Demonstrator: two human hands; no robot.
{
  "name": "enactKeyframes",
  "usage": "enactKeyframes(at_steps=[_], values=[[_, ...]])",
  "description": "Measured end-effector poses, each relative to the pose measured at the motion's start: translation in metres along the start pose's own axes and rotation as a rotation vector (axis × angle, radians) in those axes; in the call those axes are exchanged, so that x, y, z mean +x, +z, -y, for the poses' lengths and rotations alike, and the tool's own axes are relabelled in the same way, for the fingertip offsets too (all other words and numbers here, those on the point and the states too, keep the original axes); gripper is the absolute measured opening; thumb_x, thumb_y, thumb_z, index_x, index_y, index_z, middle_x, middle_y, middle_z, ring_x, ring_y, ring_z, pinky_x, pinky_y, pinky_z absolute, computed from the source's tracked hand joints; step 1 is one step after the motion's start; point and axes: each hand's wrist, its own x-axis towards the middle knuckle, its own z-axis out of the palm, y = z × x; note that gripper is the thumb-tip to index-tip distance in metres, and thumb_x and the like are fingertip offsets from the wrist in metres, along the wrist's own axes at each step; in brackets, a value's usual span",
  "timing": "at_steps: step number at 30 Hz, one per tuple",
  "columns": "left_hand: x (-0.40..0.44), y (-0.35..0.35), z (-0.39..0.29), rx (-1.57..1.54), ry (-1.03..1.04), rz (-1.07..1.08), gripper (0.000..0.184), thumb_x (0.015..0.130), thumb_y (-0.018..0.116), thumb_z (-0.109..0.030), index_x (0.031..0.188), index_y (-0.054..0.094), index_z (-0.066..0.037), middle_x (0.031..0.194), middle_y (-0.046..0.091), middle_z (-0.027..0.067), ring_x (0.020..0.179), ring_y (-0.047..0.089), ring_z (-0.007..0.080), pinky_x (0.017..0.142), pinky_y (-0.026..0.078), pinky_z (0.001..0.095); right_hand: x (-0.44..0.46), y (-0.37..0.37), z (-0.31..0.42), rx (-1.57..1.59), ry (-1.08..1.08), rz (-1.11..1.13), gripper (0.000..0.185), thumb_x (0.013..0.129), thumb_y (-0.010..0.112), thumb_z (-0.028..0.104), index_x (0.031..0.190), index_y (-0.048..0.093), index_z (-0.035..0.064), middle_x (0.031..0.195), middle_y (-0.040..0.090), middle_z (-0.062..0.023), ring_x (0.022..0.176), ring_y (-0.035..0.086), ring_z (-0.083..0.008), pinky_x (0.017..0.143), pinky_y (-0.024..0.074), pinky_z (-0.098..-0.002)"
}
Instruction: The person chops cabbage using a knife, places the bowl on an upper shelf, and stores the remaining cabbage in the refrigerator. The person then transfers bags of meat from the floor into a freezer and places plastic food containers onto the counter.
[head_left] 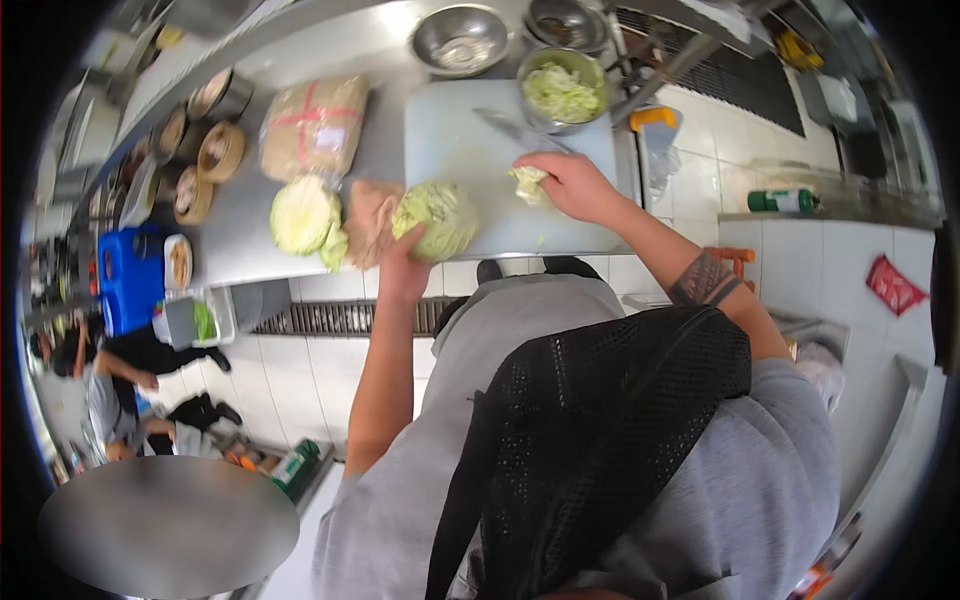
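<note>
My left hand (pixel 403 270) grips a pale green cabbage (pixel 440 218) at the near left edge of the white cutting board (pixel 455 115); its fingers are partly hidden by the cabbage. Pinched in my right hand (pixel 572 187) is a small piece of cabbage (pixel 529 184), just above the board. A knife (pixel 508 126) lies on the board beyond that hand, its handle end hidden. Shredded cabbage (pixel 565 93) fills a metal bowl (pixel 527 112) at the board's far right corner. Left of my left hand are crumpled brownish wrapping (pixel 370 222) and a cut cabbage half (pixel 304 216).
A wrapped brown package (pixel 313 125) rests on the steel counter (pixel 375 30). Two more metal bowls (pixel 460 38) stand at the back. Bamboo steamers (pixel 220 152) and a blue container (pixel 130 280) are on the left, where other people (pixel 115 390) work.
</note>
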Motion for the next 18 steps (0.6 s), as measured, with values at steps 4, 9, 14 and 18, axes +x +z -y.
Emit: enactKeyframes(at_steps=[4,9,14,18], values=[[0.026,0.001,0.019,0.019,-0.154,-0.031,0.053,0.098,0.062,-0.008,0.147,0.042,-0.001,0.141,0.056,0.0138,0.130,0.055,0.0298,0.107,0.049,0.0471,-0.076,-0.060,-0.045,0.155,0.374,0.098,0.026,0.094,0.062,0.014,0.116,0.069,0.0029,0.105,0.072,-0.0163,0.095,0.069,-0.0304,0.086,0.0531,-0.0371],[0.049,0.030,-0.002,0.701,-0.155,-0.148,0.043,0.093,0.072,-0.014,0.133,0.060,0.000,0.111,0.070,0.0057,0.096,0.067,0.0169,0.081,0.055,0.0313,-0.146,-0.154,-0.118,0.349,0.948,0.158,0.028,0.092,0.067,0.019,0.116,0.070,0.0044,0.090,0.066,-0.0077,0.077,0.064,-0.0130,0.052,0.0516,-0.0287],[0.075,0.038,0.000,1.544,0.210,-0.278,0.043,0.093,0.073,-0.032,0.121,0.069,0.000,0.104,0.072,0.0114,0.095,0.069,0.0233,0.083,0.054,0.0349,-0.181,-0.192,-0.238,0.702,1.094,-0.273,0.036,0.094,0.067,0.018,0.126,0.062,0.0018,0.099,0.067,-0.0071,0.081,0.065,-0.0158,0.057,0.0540,-0.0306],[0.077,0.084,0.002,1.863,0.135,-0.232,0.043,0.096,0.064,-0.034,0.125,0.066,-0.002,0.116,0.068,0.0224,0.108,0.067,0.0351,0.092,0.053,0.0425,-0.159,-0.205,-0.311,0.999,1.030,-0.231,0.035,0.096,0.066,0.015,0.127,0.059,0.0015,0.110,0.068,-0.0081,0.091,0.068,-0.0189,0.070,0.0583,-0.0335]])
